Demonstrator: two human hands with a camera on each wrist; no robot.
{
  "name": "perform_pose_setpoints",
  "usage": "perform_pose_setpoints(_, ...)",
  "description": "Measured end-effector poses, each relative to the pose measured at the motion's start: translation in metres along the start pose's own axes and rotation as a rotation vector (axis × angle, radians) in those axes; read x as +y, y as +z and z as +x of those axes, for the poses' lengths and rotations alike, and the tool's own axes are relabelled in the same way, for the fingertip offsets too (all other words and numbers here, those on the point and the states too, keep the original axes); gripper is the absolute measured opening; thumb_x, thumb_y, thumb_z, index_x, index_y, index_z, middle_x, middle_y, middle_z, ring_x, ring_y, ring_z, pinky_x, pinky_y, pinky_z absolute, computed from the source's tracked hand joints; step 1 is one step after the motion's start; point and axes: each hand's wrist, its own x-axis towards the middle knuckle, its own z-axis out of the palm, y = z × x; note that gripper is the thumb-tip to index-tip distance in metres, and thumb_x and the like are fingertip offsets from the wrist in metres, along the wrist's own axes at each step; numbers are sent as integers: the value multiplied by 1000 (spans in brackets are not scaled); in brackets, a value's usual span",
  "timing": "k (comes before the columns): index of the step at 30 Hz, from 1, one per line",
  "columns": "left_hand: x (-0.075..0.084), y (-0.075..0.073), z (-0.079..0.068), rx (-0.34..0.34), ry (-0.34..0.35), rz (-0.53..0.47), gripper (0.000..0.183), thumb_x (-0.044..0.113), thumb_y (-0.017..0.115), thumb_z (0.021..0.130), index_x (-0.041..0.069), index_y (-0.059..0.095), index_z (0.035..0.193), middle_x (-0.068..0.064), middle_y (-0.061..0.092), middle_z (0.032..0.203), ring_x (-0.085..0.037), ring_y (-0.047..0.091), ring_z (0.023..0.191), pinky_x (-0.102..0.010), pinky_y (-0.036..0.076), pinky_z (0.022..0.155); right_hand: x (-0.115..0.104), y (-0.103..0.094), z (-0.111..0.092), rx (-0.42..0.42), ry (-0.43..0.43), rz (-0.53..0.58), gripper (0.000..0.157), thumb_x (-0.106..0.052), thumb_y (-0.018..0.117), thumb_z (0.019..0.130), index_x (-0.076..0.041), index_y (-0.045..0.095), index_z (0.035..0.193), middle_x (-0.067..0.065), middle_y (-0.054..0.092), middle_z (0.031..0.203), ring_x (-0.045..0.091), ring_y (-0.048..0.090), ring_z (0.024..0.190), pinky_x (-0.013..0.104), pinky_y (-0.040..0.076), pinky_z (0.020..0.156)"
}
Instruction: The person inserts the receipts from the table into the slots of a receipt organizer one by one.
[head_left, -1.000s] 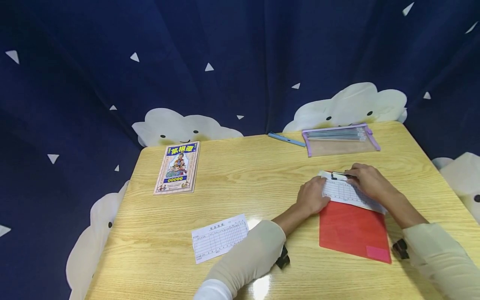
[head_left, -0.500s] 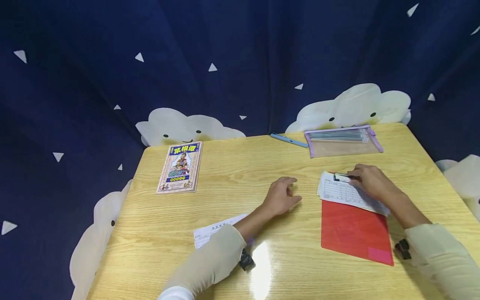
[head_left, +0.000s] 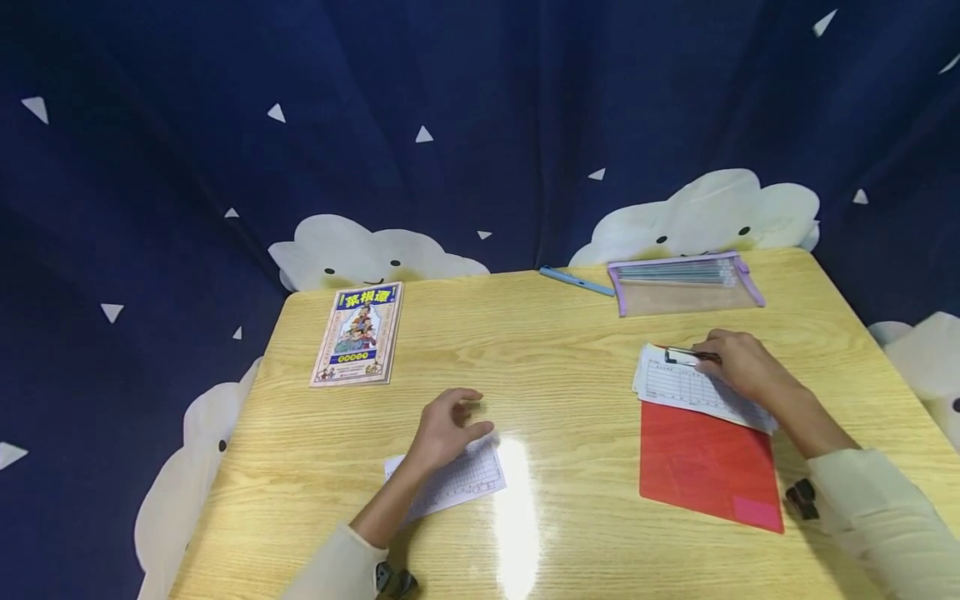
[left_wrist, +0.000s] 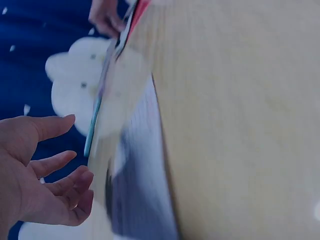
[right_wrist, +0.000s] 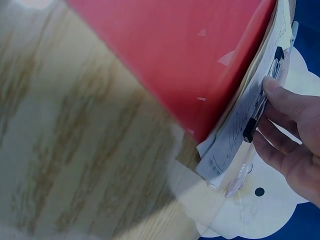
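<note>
A red clipboard [head_left: 708, 467] lies on the right of the table, with several printed form sheets [head_left: 686, 390] across its top. My right hand [head_left: 738, 364] pinches the metal clip [right_wrist: 262, 100] at the board's upper edge, thumb on its near side in the right wrist view. Over a single loose form [head_left: 472, 473] at front centre-left hovers my left hand [head_left: 442, 429], its thumb and fingers spread apart and holding nothing. In the left wrist view that form [left_wrist: 142, 180] lies just beyond the fingertips, somewhat blurred.
A booklet [head_left: 357, 335] with a cartoon cover lies at the back left. Along the rear edge are a blue pen [head_left: 576, 281] and a see-through pencil pouch [head_left: 686, 285] with purple edging. Behind the table hangs a dark blue curtain [head_left: 480, 108].
My left hand has let go of the sheets on the clipboard and moved left to above the loose form. My right hand stays at the clip.
</note>
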Motion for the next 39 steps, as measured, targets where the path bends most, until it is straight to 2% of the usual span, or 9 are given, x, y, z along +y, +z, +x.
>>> perform_pose_setpoints(5, -26, -23, -26, 95, -81, 10, 46, 16, 79, 75, 7, 62, 117, -12, 60, 118, -30, 57, 108, -44, 49, 92, -2, -2, 2, -18, 17, 5, 29, -5, 69, 83, 4, 68, 110, 15, 64, 91, 29, 61, 83, 49, 49, 76)
perform_pose_setpoints(11, -44, -40, -49, 153, -138, 69, 47, 16, 81, 73, 7, 63, 115, -10, 59, 121, -29, 54, 111, -47, 46, 97, -1, -4, 0, -8, 2, -14, 28, -6, 69, 83, 4, 68, 109, 15, 64, 90, 29, 61, 82, 48, 49, 75)
perform_pose_setpoints(17, -51, -41, -63, 171, -157, 186, 53, 17, 84, 67, 6, 63, 114, -16, 52, 123, -28, 51, 105, -41, 45, 86, 2, -2, -3, 24, -30, -29, 26, -5, 71, 80, 5, 69, 104, 15, 64, 87, 29, 62, 79, 49, 50, 73)
perform_pose_setpoints(22, -55, -37, -73, 188, -210, 197, 59, 13, 86, 62, 4, 61, 115, -23, 42, 130, -34, 48, 109, -42, 44, 85, 2, 0, -3, 29, -29, -22, 26, -4, 71, 80, 5, 70, 104, 15, 65, 86, 28, 62, 78, 48, 50, 73)
perform_pose_setpoints(25, -59, -35, -77, 201, -235, 205, 62, 8, 85, 62, 3, 59, 117, -23, 41, 128, -33, 48, 104, -36, 44, 80, 2, 0, -2, 40, -38, -23, 25, -4, 72, 79, 4, 70, 103, 14, 65, 85, 28, 62, 78, 48, 50, 72)
perform_pose_setpoints(29, -63, -33, -81, 226, -238, 195, 56, -1, 81, 65, 4, 57, 116, -18, 47, 118, -26, 50, 96, -25, 40, 73, 1, 1, -1, 56, -58, -25, 25, -3, 72, 79, 5, 70, 102, 13, 64, 83, 27, 62, 76, 48, 50, 71)
perform_pose_setpoints(33, -67, -34, -82, 259, -207, 182, 40, -5, 77, 69, 6, 60, 104, -15, 54, 110, -23, 56, 91, -22, 44, 69, 0, 1, -1, 52, -45, -25, 26, -3, 72, 79, 4, 70, 103, 13, 64, 84, 26, 61, 75, 47, 49, 70)
perform_pose_setpoints(36, -70, -36, -83, 284, -174, 185, 26, -4, 75, 71, 6, 67, 92, -13, 61, 108, -18, 55, 84, -19, 44, 66, -1, 1, -2, 43, -30, -23, 27, -4, 71, 79, 5, 69, 105, 13, 64, 85, 25, 60, 76, 47, 50, 71)
perform_pose_setpoints(39, -72, -38, -84, 296, -147, 187, 19, -3, 75, 73, 8, 72, 88, -11, 68, 107, -15, 56, 82, -17, 43, 65, -2, 0, -2, 41, -29, -21, 26, -3, 71, 80, 5, 69, 105, 14, 64, 86, 26, 61, 77, 47, 50, 72)
